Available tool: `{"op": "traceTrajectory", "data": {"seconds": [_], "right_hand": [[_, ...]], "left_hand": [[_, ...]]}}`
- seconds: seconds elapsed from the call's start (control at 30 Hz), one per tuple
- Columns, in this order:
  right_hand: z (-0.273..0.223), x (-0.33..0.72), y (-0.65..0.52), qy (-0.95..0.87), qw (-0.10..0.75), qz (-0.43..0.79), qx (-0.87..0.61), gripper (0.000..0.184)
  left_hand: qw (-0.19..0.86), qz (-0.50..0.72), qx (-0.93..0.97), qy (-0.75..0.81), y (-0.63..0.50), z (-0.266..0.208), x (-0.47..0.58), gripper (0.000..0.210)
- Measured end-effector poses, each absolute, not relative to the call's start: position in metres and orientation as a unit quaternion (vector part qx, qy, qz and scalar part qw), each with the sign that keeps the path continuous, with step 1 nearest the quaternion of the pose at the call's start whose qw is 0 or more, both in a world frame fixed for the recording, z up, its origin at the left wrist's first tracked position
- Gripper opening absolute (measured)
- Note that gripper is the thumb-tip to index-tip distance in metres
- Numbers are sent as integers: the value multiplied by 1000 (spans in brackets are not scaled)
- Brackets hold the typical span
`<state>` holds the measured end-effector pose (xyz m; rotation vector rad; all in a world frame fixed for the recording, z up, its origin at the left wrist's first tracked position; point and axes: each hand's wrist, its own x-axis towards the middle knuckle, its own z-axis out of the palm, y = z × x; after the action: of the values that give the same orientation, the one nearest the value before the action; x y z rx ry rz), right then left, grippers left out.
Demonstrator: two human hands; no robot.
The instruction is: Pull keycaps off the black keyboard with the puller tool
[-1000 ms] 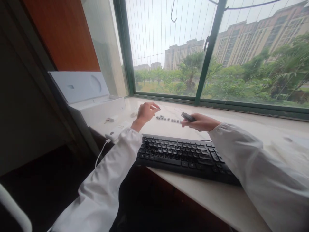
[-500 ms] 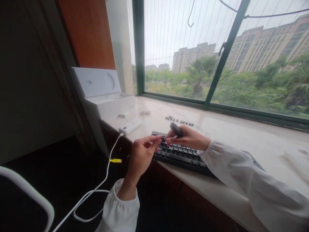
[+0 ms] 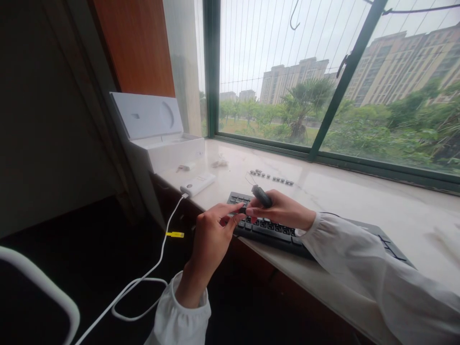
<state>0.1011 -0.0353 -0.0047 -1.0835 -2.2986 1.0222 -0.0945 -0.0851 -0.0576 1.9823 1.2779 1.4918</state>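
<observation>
The left hand (image 3: 209,239) is nearest, held up in the air just off the front edge of the black keyboard (image 3: 273,229). Its thumb and first finger are pinched together at the tips, and something tiny and dark sits between them; it looks like a keycap, but it is too small to be sure. The other fingers are curled in.

The right hand (image 3: 283,211) is right beside it, over the left end of the keyboard. It is closed around a small dark tool (image 3: 261,196) with thin wire loops sticking out at the top, which looks like a keycap puller. The two hands nearly touch at the fingertips.

Behind the keyboard, a row of loose keycaps (image 3: 272,178) lies on the pale marble sill (image 3: 345,196). So some keys look already pulled off and set out, and most keys are still on the keyboard.

To the left of the keyboard lie a small white device (image 3: 198,184) with a white cable (image 3: 151,273) hanging off the sill's edge, and further back an open white box (image 3: 158,136). The cable hangs close to the left hand. The keyboard's front sits right at the sill's edge, with a dark drop below, so a dropped key could fall far. To the right of the keyboard and behind it the sill is bare up to the green window frame (image 3: 316,155).
</observation>
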Motion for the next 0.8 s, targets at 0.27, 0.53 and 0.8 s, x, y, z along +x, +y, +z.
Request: {"op": "traceTrajectory", "data": {"seconds": [0.27, 0.53, 0.8], "right_hand": [[-13, 127, -12, -798, 217, 266, -495, 41], [-23, 147, 4, -784, 188, 239, -541, 36], [-27, 145, 5, -806, 183, 252, -503, 33]], "left_hand": [[112, 402, 761, 496, -41, -58, -106, 16], [115, 306, 854, 405, -16, -54, -81, 15], [121, 270, 874, 386, -17, -57, -79, 17]]}}
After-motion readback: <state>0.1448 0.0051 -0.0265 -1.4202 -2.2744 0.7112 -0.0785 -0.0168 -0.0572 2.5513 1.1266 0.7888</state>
